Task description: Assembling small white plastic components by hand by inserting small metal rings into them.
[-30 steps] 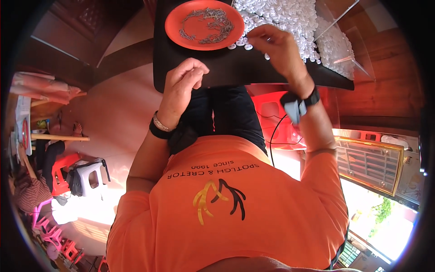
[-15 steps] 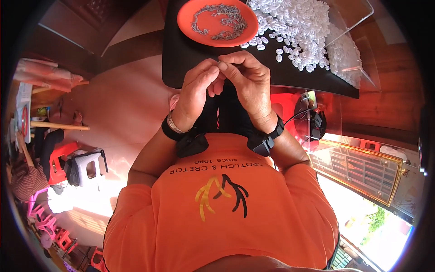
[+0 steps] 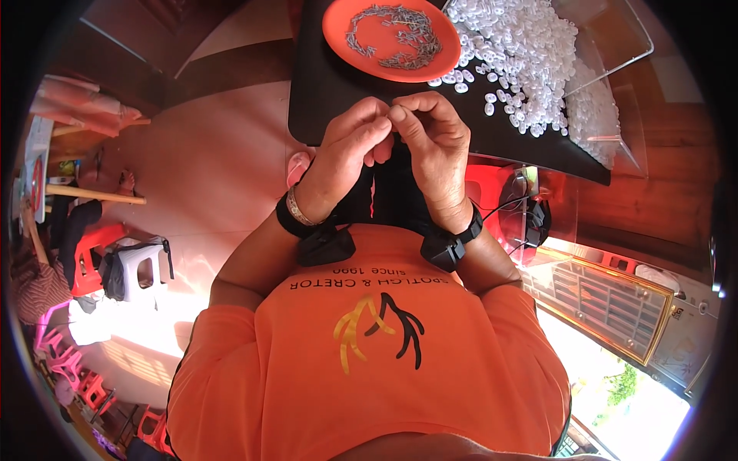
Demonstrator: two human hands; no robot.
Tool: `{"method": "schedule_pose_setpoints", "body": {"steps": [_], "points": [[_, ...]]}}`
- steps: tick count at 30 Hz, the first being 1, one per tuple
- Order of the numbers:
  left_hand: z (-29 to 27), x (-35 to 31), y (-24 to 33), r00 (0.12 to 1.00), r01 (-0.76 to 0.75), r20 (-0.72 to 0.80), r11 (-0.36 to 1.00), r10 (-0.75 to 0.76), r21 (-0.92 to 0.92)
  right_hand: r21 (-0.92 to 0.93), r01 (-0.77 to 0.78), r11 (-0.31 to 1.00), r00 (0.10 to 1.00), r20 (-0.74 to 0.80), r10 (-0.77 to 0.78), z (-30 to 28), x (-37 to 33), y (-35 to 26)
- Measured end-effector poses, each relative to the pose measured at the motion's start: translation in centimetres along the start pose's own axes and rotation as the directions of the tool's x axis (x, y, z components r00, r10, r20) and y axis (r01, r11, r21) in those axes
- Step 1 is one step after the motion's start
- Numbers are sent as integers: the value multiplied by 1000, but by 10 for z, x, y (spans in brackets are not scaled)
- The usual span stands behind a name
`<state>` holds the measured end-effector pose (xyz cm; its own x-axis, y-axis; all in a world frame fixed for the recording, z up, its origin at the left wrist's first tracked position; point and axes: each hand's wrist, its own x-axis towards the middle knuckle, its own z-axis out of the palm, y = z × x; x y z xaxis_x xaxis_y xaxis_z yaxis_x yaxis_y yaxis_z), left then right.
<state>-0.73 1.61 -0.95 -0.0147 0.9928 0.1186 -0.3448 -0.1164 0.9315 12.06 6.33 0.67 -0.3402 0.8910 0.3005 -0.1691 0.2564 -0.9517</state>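
Note:
In front of my body, just off the near edge of the black table (image 3: 307,96), my two hands meet at the fingertips. My left hand (image 3: 347,154) is closed, its thumb and fingers pressed together. My right hand (image 3: 438,146) pinches with thumb and forefinger against the left fingertips. Whatever lies between them is too small to make out. Just beyond, an orange plate (image 3: 336,32) carries many small grey metal pins (image 3: 419,54). To its right spreads a heap of small white oval plastic pieces (image 3: 530,54), each with two holes, some strewn toward the near edge.
A clear plastic panel (image 3: 638,157) borders the heap on the right. Beneath the table's right side are a red stool (image 3: 486,188) and black cables (image 3: 503,203). Far left, another person (image 3: 46,288) sits by a white stool (image 3: 142,265) and several pink and red stools.
The plate, table and heap have shifted slightly right and down in the picture. My hands stay joined at the fingertips, a little further right, still pinching.

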Motion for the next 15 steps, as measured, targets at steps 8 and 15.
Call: {"method": "schedule_pose_setpoints", "body": {"steps": [8, 15], "points": [[-2, -4, 1, 997, -64, -54, 998, 63, -21, 142, -42, 989, 997, 76, 31, 5, -7, -9], [-7, -6, 5, 991, -42, -120, 992, 56, 119, -219, -7, 976, 997, 76, 25, 3, -9, -12]]}}
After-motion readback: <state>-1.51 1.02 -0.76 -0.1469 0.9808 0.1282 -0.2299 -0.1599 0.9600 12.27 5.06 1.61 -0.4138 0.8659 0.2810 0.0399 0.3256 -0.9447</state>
